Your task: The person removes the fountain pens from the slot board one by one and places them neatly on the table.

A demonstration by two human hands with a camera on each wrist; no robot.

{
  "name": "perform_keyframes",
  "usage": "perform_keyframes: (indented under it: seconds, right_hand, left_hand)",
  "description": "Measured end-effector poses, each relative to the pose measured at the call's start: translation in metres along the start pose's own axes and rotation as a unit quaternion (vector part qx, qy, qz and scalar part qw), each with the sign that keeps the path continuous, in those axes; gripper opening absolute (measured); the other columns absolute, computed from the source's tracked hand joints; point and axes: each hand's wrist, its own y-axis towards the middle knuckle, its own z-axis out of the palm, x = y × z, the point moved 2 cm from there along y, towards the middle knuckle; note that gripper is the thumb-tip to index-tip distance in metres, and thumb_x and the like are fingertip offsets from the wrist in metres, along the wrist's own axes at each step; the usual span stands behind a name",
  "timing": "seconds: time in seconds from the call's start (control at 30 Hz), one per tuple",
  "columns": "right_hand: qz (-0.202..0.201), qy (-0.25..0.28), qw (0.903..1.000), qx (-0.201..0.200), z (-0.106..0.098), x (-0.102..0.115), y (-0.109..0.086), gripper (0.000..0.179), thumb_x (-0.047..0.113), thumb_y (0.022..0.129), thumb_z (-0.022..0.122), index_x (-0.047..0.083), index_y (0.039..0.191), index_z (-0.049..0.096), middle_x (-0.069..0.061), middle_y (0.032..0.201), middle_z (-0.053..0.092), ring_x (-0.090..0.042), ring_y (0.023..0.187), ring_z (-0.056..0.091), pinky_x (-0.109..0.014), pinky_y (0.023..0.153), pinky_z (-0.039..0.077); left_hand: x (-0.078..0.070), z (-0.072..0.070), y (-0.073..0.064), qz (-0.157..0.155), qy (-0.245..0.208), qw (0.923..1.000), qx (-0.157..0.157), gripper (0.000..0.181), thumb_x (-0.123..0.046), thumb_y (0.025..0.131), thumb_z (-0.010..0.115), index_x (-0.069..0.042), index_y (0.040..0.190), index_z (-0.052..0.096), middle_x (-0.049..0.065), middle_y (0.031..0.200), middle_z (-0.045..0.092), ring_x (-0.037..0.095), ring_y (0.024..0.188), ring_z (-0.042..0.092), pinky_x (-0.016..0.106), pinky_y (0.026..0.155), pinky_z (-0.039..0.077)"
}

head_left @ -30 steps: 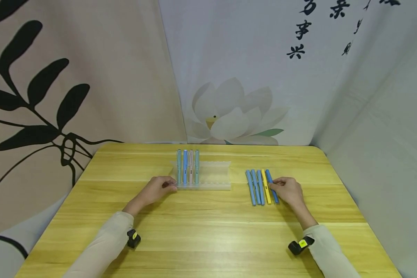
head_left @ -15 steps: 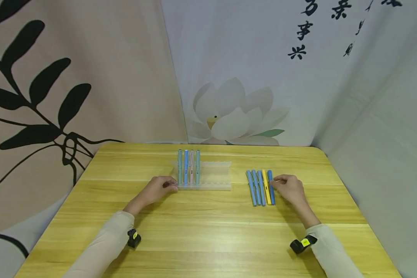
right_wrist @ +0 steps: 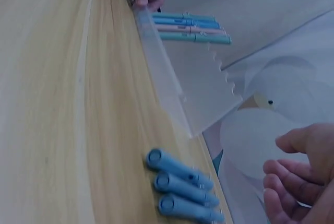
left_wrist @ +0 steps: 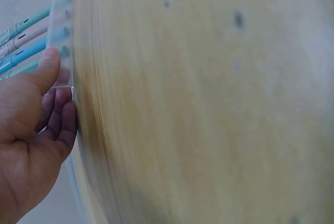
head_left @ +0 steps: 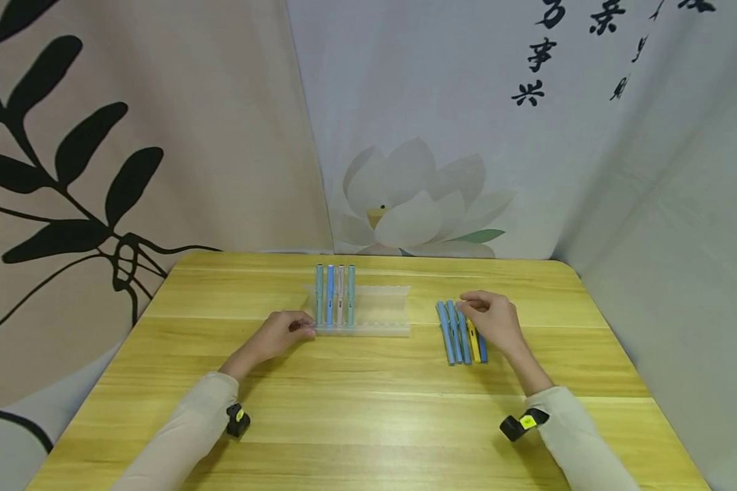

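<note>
A clear plastic pen rack (head_left: 381, 307) stands near the table's far side. In its left part are a green pen (head_left: 319, 293), a blue pen (head_left: 330, 294), a pink pen (head_left: 340, 294) and another green pen (head_left: 351, 294). My left hand (head_left: 280, 333) grips the rack's near left corner, thumb on top in the left wrist view. To the right lie three light blue pens (head_left: 455, 334), a yellow pen (head_left: 474, 341) and a darker blue pen (head_left: 482, 349), side by side. Over their far ends hovers my right hand (head_left: 494, 319), partly hiding them; its fingers (right_wrist: 292, 172) are loosely bent around nothing.
The wooden table (head_left: 368, 423) runs back to a fabric curtain (head_left: 430, 102) printed with a lotus and dark characters. Another curtain (head_left: 669, 204) hangs along the right side.
The darker blue pen has been straightened beside the yellow one. My right hand has let go of it and moved left and away over the row. My left hand stays on the rack.
</note>
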Motion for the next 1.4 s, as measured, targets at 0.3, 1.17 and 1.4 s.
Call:
perform_keyframes:
  seconds: [0.3,1.17,1.4]
  right_hand:
    - [-0.049,0.037,0.9981,0.003,0.018,0.027,0.002,0.029,0.029,0.097,0.073,0.01,0.119,0.075,-0.01,0.106,0.075,-0.028,0.096,0.068,-0.041,0.079,0.057]
    - [-0.103,0.098,0.9889,0.042,0.102,0.065,0.012,0.028,0.032,0.095,0.076,0.012,0.115,0.077,0.002,0.099,0.077,-0.018,0.09,0.071,-0.037,0.078,0.058]
    - [-0.092,0.122,0.986,0.066,0.123,0.072,0.015,0.027,0.029,0.095,0.076,0.012,0.116,0.076,0.002,0.1,0.077,-0.018,0.093,0.07,-0.036,0.078,0.058]
  left_hand:
    - [0.001,0.0,0.0,-0.002,0.005,1.0,0.0,0.022,-0.02,0.098,0.07,-0.004,0.113,0.074,0.003,0.101,0.073,0.013,0.089,0.064,0.033,0.081,0.054]
    - [0.001,0.001,0.0,-0.009,0.004,1.0,0.001,0.021,-0.02,0.098,0.07,-0.005,0.112,0.074,0.002,0.102,0.073,0.012,0.089,0.063,0.032,0.081,0.054]
    - [0.0,0.001,-0.001,-0.008,0.001,1.0,0.001,0.022,-0.02,0.098,0.07,-0.005,0.113,0.074,0.002,0.101,0.073,0.012,0.089,0.063,0.032,0.081,0.054]
